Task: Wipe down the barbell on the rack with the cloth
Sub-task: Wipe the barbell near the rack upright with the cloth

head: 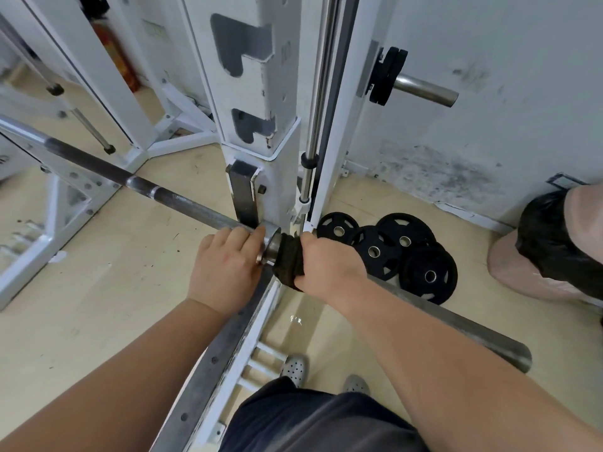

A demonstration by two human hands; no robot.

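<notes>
The right hand [329, 265] is curled tight round the dark cloth [288, 261], which wraps the barbell [182, 200] sleeve just past the collar. The left hand [225, 269], at its 9 o'clock, curls over the shaft to steady it. I judge the wiping to be partway done: the sleeve toward 4 o'clock and the long shaft toward 10 o'clock seem left. Weight plates [424, 275] lie at 3 o'clock, and the rack post [257, 76] at 12 o'clock crowds the collar.

A: What is the left hand [228, 267] doing?
B: It is gripping the barbell [182, 201], knuckles up, fingers curling over the bar, forearm reaching in from the lower left.
A: And the right hand [329, 269]?
B: It is clenching round the cloth [288, 259], back of the hand facing up, arm stretching forward from the lower right. The two hands are sitting just beside each other.
</notes>
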